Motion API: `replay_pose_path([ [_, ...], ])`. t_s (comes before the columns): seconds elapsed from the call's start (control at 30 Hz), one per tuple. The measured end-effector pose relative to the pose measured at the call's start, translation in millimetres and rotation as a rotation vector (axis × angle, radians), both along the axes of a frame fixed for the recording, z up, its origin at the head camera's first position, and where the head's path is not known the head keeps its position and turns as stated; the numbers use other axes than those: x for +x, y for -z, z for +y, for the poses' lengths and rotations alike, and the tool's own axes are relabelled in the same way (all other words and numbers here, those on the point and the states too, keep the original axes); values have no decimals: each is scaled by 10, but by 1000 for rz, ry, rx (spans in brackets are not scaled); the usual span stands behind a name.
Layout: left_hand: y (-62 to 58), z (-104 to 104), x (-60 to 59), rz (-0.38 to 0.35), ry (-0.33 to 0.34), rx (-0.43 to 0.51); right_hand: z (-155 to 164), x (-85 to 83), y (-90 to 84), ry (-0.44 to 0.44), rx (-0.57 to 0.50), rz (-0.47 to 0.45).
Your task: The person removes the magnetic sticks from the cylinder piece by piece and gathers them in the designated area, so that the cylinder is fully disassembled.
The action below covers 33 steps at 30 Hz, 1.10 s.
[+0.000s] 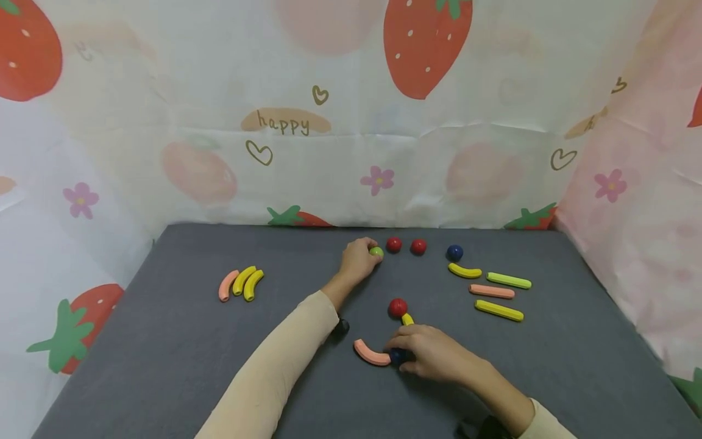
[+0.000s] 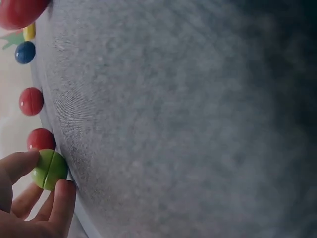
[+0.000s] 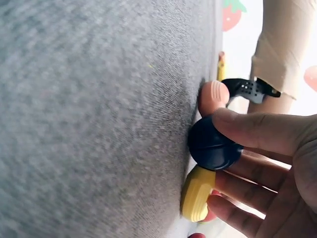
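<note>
At the back of the grey table, my left hand (image 1: 359,262) pinches a green ball (image 1: 376,251) between thumb and fingers. The left wrist view shows the groove round this ball (image 2: 50,170). Nearer the front, my right hand (image 1: 436,353) grips a dark blue ball (image 1: 397,357), its thumb on one side and fingers on the other. A curved pink stick (image 1: 370,353) meets the blue ball on the left. In the right wrist view a yellow stick (image 3: 197,196) touches the same ball, partly behind the fingers. Beyond that stick sits a red ball (image 1: 397,307).
Two red balls (image 1: 393,244) and another blue ball (image 1: 454,252) stand along the back edge. On the right lie a curved yellow stick (image 1: 464,271) and straight green (image 1: 509,280), pink (image 1: 492,291) and yellow (image 1: 499,310) sticks. Curved pink (image 1: 228,285) and yellow (image 1: 244,280) sticks lie left.
</note>
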<state>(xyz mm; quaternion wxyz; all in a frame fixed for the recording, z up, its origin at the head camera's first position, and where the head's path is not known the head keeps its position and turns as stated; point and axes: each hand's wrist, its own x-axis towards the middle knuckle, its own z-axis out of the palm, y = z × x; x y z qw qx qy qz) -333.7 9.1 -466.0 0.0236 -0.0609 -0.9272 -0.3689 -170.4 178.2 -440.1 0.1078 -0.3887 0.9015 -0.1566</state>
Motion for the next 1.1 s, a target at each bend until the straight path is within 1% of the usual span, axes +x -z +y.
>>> replay_pose_path([
  [0.17,-33,44,12,-10,12,-43,0,5,-21,-2,2,4],
  [0.37,-41,31,17,-33,5,-41,9,3,-19,-1,8,10],
  [0.53,-37,-35,20,-41,37,-40,13,4,-6,-3,13,17],
  [0.67,-58,-120,13,-45,68,-65,8,11,-2,0,3,13],
  [0.77,-84,-196,27,-66,83,-85,8,17,-10,8,4,4],
  [0.87,-119,-281,81,-77,97,-126,8,19,-15,12,9,2],
  [1.0,-184,-406,195,-61,106,-206,3,11,-8,13,10,11],
  [1.1,-237,-496,283,-44,114,-223,2,7,-2,19,8,15],
])
